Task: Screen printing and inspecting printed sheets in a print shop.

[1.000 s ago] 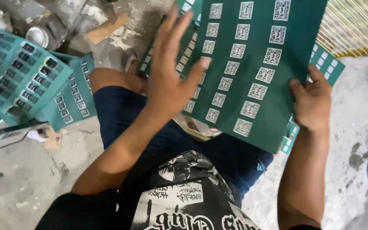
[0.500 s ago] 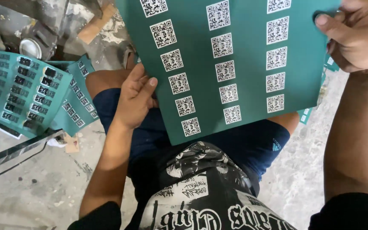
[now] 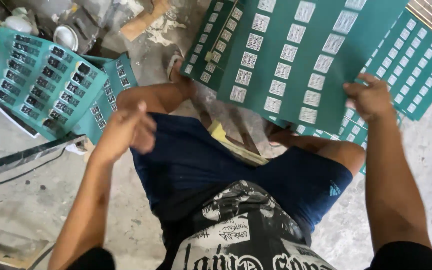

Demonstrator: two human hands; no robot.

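Now the big green sheet (image 3: 296,60) is held only by the right hand (image 3: 371,97); it has been let go by the left hand (image 3: 126,130), left loose and empty.

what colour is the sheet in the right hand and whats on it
Green sheet with rows of small white square labels, gripped by the right hand; head view.

The large teal-green sheet (image 3: 296,55) pinched by the right hand (image 3: 371,97) looks like thin matt card or plastic, smooth, set with rows of small white printed square labels. The stack of similar green sheets (image 3: 43,82) on the left carries glossy dark pieces that catch the light. The grey concrete floor (image 3: 41,200) is rough, stained and dusty. The dark blue shorts (image 3: 201,160) are soft matt cloth. The round metal tin (image 3: 66,36) shines.
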